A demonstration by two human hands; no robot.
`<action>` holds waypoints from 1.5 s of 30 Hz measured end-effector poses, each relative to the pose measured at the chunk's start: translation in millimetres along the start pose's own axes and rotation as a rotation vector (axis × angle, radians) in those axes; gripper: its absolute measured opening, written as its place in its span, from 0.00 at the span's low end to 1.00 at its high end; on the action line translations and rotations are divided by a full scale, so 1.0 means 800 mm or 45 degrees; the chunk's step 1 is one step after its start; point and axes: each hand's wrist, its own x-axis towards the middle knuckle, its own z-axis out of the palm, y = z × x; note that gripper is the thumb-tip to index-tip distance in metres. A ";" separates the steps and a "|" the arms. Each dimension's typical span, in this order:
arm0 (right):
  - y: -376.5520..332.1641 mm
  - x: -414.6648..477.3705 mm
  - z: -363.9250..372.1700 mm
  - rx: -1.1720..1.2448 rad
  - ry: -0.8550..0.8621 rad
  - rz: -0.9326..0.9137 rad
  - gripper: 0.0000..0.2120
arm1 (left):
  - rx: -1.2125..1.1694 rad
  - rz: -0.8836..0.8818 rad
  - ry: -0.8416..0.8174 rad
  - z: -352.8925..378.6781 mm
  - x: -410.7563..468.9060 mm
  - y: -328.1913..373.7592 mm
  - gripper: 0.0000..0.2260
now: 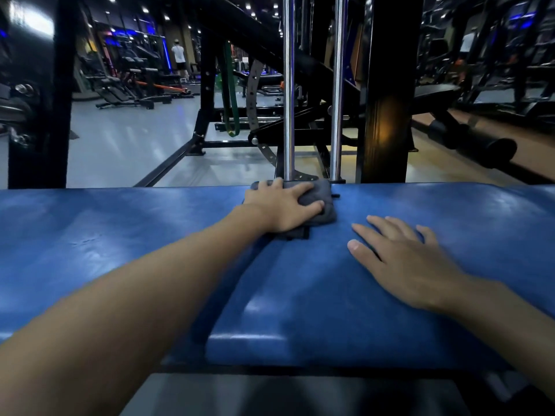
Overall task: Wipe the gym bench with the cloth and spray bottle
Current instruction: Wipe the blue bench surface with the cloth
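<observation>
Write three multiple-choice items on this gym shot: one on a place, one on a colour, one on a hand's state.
1. Where is the grey cloth?
A. at the bench pad's far edge, below the chrome poles
B. on the floor
C. on a weight rack

2. What colour is the bench pad?
A. red
B. blue
C. black

3. How is the right hand?
A. gripping a bottle
B. clenched
C. flat on the pad, fingers straight

Key: 1 A, the left hand grips it there; 2 B, its padding is blue; 3 C, it lies open and holds nothing.
</observation>
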 end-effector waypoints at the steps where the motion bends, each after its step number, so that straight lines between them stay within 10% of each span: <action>1: 0.000 0.001 0.000 -0.004 0.012 -0.005 0.37 | 0.000 -0.024 -0.008 -0.002 0.015 0.000 0.33; 28: -0.012 -0.009 -0.019 -0.031 0.024 0.023 0.25 | 0.005 0.081 0.114 0.006 -0.253 0.010 0.30; 45: -0.039 0.030 0.007 0.140 0.020 -0.011 0.29 | -0.063 -0.002 0.049 0.000 -0.083 -0.029 0.30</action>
